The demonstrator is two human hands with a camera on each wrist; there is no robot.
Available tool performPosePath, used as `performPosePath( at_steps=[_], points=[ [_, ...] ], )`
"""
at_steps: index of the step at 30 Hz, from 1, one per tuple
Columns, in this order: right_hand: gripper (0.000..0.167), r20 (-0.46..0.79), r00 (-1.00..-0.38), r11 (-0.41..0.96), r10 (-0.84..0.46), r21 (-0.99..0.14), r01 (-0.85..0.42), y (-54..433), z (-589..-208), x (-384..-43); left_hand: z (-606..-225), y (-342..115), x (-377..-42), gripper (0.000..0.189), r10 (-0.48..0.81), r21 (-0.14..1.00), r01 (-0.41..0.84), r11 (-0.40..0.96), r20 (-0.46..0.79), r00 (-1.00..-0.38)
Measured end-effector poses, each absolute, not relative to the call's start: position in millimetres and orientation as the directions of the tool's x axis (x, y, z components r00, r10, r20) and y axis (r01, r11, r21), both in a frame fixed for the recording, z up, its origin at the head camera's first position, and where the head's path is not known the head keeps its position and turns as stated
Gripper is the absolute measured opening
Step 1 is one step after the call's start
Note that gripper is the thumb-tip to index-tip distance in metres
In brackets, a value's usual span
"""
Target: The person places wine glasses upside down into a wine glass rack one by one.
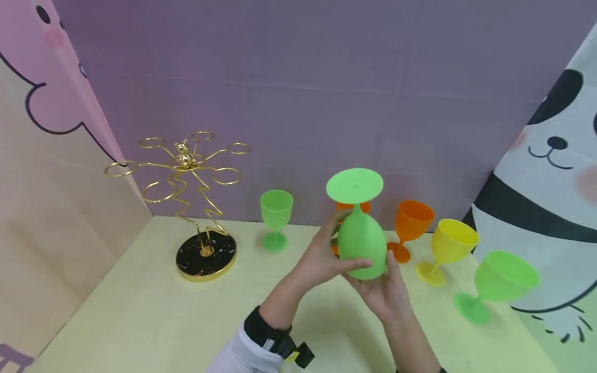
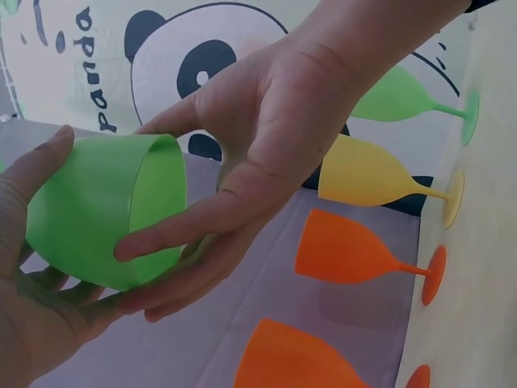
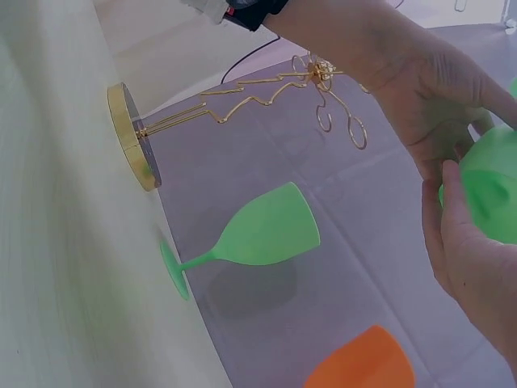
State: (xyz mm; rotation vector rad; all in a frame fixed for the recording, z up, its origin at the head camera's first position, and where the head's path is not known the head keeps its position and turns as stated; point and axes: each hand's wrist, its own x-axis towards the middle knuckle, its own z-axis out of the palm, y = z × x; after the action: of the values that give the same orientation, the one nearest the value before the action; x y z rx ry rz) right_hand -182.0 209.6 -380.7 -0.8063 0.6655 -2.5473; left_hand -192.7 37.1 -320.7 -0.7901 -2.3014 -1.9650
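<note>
A light green goblet [image 1: 361,243] is held upside down above the table, its round foot uppermost. My left hand [image 1: 333,254] grips the bowl from the left, with the thumb across its near side. From below and the right, my right hand [image 1: 384,292] holds the bowl near the rim. In the left wrist view the right hand [image 2: 250,162] has fingers along the goblet's mouth. Behind the held goblet stands an orange goblet, mostly hidden. Another orange goblet [image 1: 413,220] stands upright just right of my hands.
A gold wire stand [image 1: 205,178] with several rings rises from a black round base [image 1: 207,255] at the left. Beside it stands a green goblet [image 1: 276,210]. To the right are a yellow goblet [image 1: 453,243] and another green one [image 1: 506,277]. A purple cloth [image 1: 280,103] hangs behind the table.
</note>
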Motion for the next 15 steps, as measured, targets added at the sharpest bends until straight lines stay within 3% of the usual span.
performPosePath(
  at_steps=[7, 15],
  points=[
    [0.046, 0.394, -0.791, -0.802, -0.468, -0.566, 0.192, 208.0, -379.3, -179.9, -324.7, 33.4, -196.2, 0.096, 0.359, 0.936, 0.352, 0.028, 0.319, -0.877],
    [0.045, 0.426, -0.772, -0.806, -0.472, -0.564, 0.181, 207.4, -377.9, -180.1, -325.3, 30.5, -198.8, 0.095, 0.358, 0.93, 0.366, -0.02, 0.349, -0.866]
  ],
)
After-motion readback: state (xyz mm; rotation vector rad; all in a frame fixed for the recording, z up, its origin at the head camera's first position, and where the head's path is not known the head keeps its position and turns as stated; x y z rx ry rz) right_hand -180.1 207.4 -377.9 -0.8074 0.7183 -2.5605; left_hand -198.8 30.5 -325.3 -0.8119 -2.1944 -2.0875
